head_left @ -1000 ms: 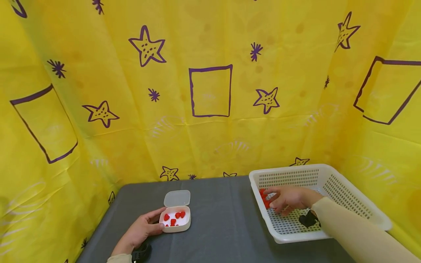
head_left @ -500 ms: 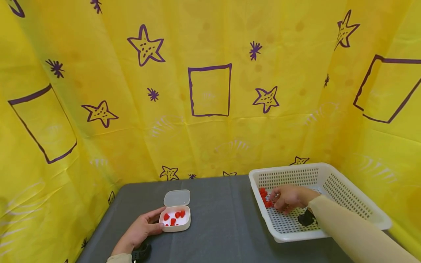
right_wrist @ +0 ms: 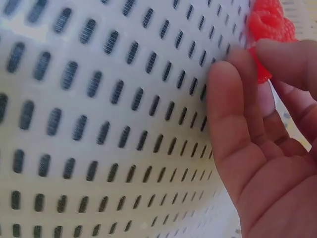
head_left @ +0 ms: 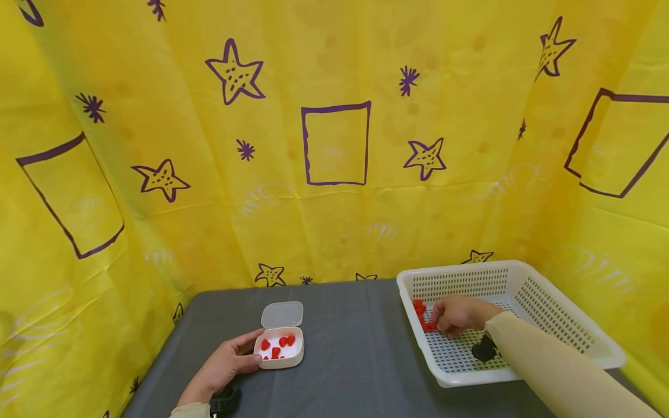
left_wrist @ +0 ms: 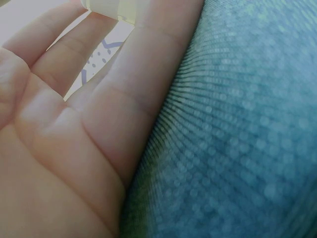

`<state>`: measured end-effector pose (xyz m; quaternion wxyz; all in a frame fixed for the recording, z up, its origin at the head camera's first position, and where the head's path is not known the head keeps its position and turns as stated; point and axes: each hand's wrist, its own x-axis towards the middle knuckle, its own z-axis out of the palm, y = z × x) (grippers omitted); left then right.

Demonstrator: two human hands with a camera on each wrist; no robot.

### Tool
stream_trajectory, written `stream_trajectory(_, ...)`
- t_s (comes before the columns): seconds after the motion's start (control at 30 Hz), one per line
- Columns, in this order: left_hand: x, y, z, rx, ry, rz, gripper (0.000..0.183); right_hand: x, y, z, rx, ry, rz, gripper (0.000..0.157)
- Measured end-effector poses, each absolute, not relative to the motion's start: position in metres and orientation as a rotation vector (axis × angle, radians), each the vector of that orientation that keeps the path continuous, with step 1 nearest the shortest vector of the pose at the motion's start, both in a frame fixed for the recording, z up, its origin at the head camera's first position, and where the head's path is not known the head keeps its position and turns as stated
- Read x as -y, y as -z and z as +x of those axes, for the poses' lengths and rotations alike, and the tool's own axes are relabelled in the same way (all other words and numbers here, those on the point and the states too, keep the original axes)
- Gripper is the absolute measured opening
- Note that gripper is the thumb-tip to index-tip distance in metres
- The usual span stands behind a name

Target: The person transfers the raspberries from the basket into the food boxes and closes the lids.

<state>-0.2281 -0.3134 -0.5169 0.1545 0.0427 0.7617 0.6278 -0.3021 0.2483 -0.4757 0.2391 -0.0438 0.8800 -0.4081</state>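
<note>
My left hand [head_left: 225, 367] holds the left side of a small cream box [head_left: 279, 364], thumb at the near corner and fingers behind. Its lid [head_left: 282, 315] is flipped back, and several red berries [head_left: 275, 352] lie on the white inside. In the left wrist view only an edge of the box [left_wrist: 113, 9] shows past the fingers. My right hand [head_left: 455, 316] reaches into a white perforated basket [head_left: 439, 378], by a cluster of red raspberries [head_left: 420, 307] along its left wall. In the right wrist view the thumb and fingers pinch at a raspberry [right_wrist: 262, 67], partly hidden.
A clump of small black pieces [head_left: 484, 348] lies in the basket under the right forearm. Grey cloth [head_left: 350, 348] covers the table between box and basket. A yellow patterned curtain [head_left: 334, 232] encloses the back and sides.
My right hand first draws back slightly from the red raspberries, then its fingers close together at the cluster's near end. The left hand and the box stay put.
</note>
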Motion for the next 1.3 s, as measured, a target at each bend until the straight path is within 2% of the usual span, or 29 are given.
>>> stream_trajectory(0.3,0.314,0.518,-0.226,-2.195,-1.788,0.101,0.07,-0.251,0.463,-0.304,-2.436,1.169,-0.203,0.015)
stream_trajectory(0.53,0.313,0.519,-0.225,-2.188,-1.787,0.104,0.069,-0.258,0.454,-0.309,-2.383,1.344,-0.215,0.026)
stream_trajectory(0.8,0.312,0.517,-0.226,-2.184,-1.793,0.132,0.07,-0.256,0.421,-0.31,-2.27,1.625,-0.272,0.033)
stream_trajectory(1.03,0.314,0.517,-0.228,-2.192,-1.788,0.122,0.071,-0.23,0.395,-0.311,-2.24,1.762,-0.314,0.043)
stream_trajectory(1.3,0.315,0.519,-0.229,-2.187,-1.795,0.121,0.07,-0.174,0.382,-0.308,-2.212,1.829,-0.36,0.037)
